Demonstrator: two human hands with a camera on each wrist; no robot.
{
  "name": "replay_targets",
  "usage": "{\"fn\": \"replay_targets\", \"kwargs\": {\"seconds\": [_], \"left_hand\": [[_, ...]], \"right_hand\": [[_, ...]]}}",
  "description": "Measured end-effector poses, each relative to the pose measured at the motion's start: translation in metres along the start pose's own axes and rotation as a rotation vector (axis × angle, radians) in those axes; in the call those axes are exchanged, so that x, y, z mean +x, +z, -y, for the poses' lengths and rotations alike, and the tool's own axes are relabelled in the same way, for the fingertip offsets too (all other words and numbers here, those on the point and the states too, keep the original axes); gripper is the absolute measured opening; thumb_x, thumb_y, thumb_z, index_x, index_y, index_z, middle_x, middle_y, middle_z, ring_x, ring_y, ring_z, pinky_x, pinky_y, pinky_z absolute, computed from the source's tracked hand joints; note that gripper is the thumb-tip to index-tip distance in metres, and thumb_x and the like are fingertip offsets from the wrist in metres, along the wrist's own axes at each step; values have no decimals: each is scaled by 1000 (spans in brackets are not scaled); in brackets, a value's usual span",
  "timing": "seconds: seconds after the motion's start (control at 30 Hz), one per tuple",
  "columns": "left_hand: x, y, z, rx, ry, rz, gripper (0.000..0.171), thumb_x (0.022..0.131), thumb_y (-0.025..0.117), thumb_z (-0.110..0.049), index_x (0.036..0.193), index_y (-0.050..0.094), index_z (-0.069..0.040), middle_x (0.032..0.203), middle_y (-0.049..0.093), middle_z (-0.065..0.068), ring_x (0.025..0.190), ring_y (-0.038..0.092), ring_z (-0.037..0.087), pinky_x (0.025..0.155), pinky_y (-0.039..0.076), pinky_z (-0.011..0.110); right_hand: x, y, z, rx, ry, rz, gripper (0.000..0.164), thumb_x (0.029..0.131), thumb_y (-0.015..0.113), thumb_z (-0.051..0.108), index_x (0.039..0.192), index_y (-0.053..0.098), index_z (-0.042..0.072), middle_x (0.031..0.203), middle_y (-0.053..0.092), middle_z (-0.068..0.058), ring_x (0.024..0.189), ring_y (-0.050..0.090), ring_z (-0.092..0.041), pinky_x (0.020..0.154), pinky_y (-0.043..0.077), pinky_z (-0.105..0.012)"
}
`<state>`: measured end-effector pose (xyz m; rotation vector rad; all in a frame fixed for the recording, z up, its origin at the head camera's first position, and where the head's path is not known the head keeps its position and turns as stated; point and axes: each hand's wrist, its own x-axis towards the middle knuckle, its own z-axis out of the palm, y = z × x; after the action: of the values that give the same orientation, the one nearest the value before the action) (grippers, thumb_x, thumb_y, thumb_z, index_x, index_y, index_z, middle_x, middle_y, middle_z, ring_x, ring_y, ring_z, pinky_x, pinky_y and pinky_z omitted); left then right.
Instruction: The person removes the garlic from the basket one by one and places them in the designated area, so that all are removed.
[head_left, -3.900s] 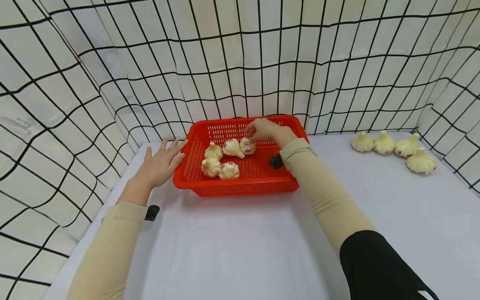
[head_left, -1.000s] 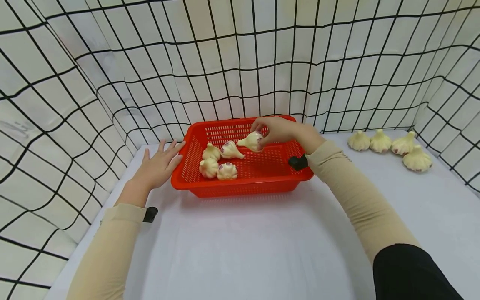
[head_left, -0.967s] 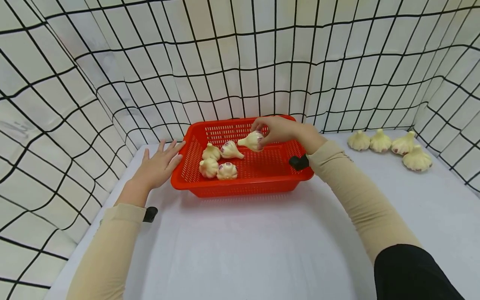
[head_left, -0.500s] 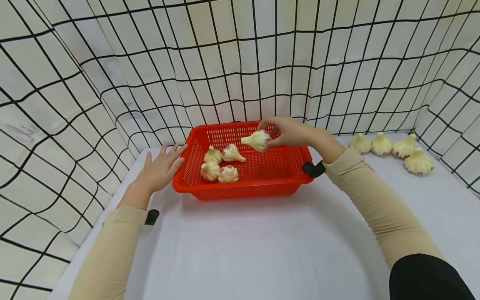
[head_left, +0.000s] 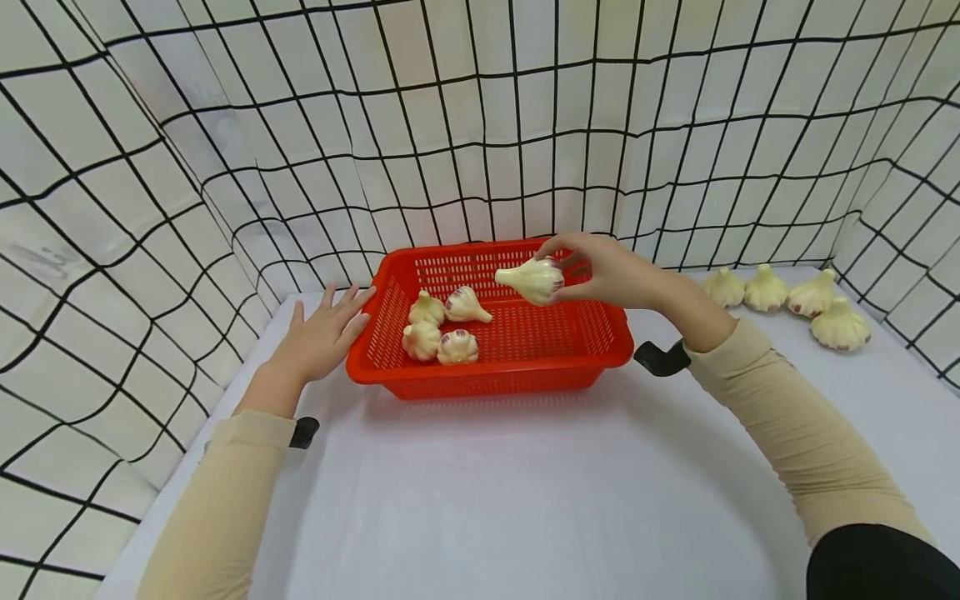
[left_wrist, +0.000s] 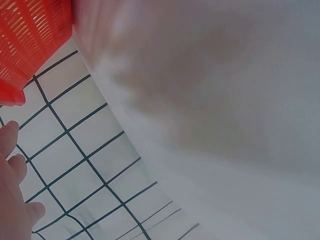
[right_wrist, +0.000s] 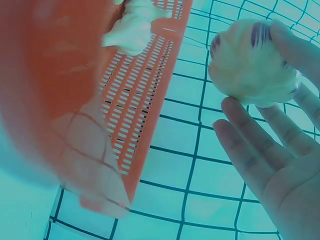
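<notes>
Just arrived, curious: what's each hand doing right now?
Left hand: open, holding nothing.
Right hand: holding a round cream garlic bulb with purple streaks.

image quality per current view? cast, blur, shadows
Head: no strong cast, red basket reads clearly, soft shadows on the white table; left wrist: dull, with a big soft-edged brownish shadow and the left hand cut off at the edge; right wrist: heavy cyan cast, basket's near side hazy, held garlic bulb tinted but its purple marks readable.
</notes>
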<state>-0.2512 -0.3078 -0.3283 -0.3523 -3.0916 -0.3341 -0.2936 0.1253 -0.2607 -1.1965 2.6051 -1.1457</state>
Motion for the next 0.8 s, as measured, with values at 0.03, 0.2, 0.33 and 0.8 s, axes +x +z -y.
{"fn": "replay_targets", "kwargs": {"seconds": [0.03,0.2,0.33,0.8], "left_hand": [[0,-1,0,-2,0,-1,66,109,21,-55,166,18,-20,170,13,16,155,-7,41,113,-12,73],[0,-1,0,0,-1,0,66,109,22,-54,166,18,-20,170,13,16,155,-7,41,113,-12,73],[0,-2,-1,1,-1,2,66,109,21,-55,166,18,-20,170,13,16,155,-7,41,113,-11,73],[-2,-3,-2,-9,3,6,66,110,22,-53,166,18,-19,169,14,17,155,-6,41,113,-12,73]], "right_hand": [[-2,0,0,-3,-2,-7,50,86,81,0,131,60,3,131,60,-10,117,65,-29,94,57,-44],[-14,0,-2,31,2,-48,52,87,80,-3,133,58,2,131,59,-11,117,64,-32,95,56,-47],[-25,-1,-6,38,11,-95,53,88,80,0,135,57,4,134,58,-12,120,62,-34,97,54,-52],[-56,-4,-34,46,-10,-276,57,88,79,-1,139,54,4,138,54,-15,120,59,-36,90,53,-17]]}}
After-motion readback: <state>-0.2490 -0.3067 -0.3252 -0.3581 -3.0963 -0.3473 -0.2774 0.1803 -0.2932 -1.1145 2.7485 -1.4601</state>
